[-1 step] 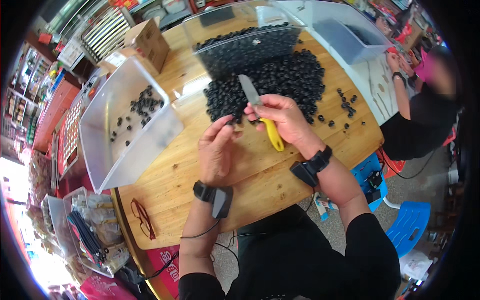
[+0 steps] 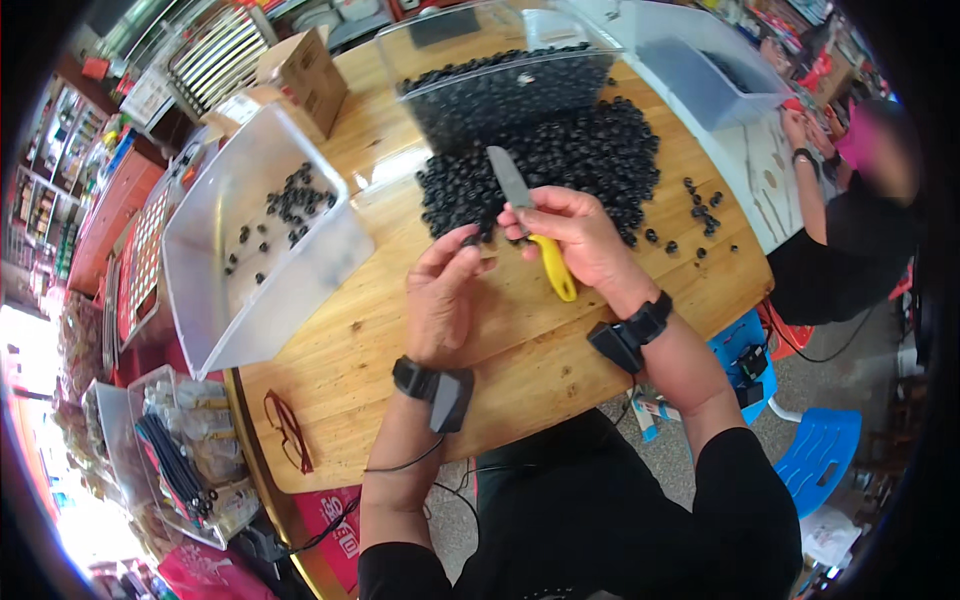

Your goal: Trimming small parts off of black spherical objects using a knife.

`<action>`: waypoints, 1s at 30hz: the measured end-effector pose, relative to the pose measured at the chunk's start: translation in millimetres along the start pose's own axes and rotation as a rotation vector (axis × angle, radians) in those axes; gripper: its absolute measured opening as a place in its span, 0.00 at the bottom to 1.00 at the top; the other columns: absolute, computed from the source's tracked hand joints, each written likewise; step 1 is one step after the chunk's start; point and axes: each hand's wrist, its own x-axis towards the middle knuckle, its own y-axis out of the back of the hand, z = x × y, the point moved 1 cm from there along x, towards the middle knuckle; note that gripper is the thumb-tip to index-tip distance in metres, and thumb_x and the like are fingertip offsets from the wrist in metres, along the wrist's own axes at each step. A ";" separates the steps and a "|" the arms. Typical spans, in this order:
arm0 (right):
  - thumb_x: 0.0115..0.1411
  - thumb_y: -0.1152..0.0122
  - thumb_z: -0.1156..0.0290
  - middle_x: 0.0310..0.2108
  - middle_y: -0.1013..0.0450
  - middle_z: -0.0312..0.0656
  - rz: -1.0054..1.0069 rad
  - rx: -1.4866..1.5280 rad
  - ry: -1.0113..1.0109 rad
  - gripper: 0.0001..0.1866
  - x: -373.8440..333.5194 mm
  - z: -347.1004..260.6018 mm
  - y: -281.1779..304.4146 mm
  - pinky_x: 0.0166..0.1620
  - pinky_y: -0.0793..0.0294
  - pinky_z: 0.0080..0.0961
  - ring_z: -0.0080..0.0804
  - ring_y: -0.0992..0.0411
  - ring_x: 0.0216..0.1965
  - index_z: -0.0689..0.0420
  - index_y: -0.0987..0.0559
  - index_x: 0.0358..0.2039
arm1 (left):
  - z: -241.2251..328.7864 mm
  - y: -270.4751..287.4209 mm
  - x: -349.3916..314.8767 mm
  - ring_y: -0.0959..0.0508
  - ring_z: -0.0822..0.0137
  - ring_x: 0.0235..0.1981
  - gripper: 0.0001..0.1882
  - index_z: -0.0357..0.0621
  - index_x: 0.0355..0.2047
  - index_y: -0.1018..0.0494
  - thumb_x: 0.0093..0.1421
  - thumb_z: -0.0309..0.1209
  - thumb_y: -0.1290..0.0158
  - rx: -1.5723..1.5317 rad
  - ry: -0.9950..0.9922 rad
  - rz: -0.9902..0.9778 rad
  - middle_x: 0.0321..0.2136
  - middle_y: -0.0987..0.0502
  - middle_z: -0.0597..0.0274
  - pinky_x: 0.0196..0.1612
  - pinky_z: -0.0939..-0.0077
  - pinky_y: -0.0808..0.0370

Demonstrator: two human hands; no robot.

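My left hand (image 2: 437,300) pinches a small round black piece (image 2: 471,241) between thumb and fingertips; the fingers hide most of it. Just right of it, my right hand (image 2: 585,245) is closed around a knife (image 2: 553,266) with a yellow handle. Its metal blade points up and away, over a big heap of similar black pieces (image 2: 600,150) on the wooden table (image 2: 520,365). The two hands are close together but apart, at the heap's near edge. What exactly the black pieces are, I cannot tell.
A tilted clear plastic bin (image 2: 300,300) with scattered black pieces stands left; a clear tub (image 2: 500,110) full of them sits behind the heap. Red-framed glasses (image 2: 288,432) lie front left. Several loose pieces (image 2: 703,212) lie right. Another person (image 2: 845,230) works at the right.
The whole scene sits slightly farther right in the picture. Both hands keep the same grip, on the knife and the black piece.
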 end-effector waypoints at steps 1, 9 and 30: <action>0.59 0.44 0.72 0.36 0.23 0.39 0.001 0.005 -0.006 0.10 -2.8 -1.3 -3.0 0.34 0.25 0.19 0.24 0.25 0.36 0.60 0.23 0.41 | -4.4 4.7 2.3 0.24 0.72 0.32 0.13 0.35 0.44 0.27 0.57 0.22 0.45 0.017 -0.001 -0.047 0.34 0.23 0.63 0.40 0.79 0.26; 0.60 0.45 0.73 0.37 0.24 0.39 -0.061 -0.034 -0.017 0.10 -4.0 4.5 -9.4 0.34 0.25 0.19 0.24 0.25 0.37 0.61 0.23 0.41 | -6.9 4.0 1.9 0.26 0.74 0.31 0.12 0.36 0.44 0.26 0.60 0.25 0.48 0.030 0.018 -0.088 0.33 0.23 0.64 0.39 0.79 0.26; 0.58 0.43 0.77 0.46 0.30 0.38 -0.083 -0.259 0.206 0.09 -2.7 -10.9 -31.3 0.35 0.21 0.19 0.23 0.27 0.38 0.62 0.22 0.40 | 2.6 -0.2 -1.8 0.27 0.73 0.33 0.16 0.36 0.49 0.29 0.59 0.20 0.50 -0.066 -0.111 -0.176 0.35 0.24 0.64 0.40 0.81 0.28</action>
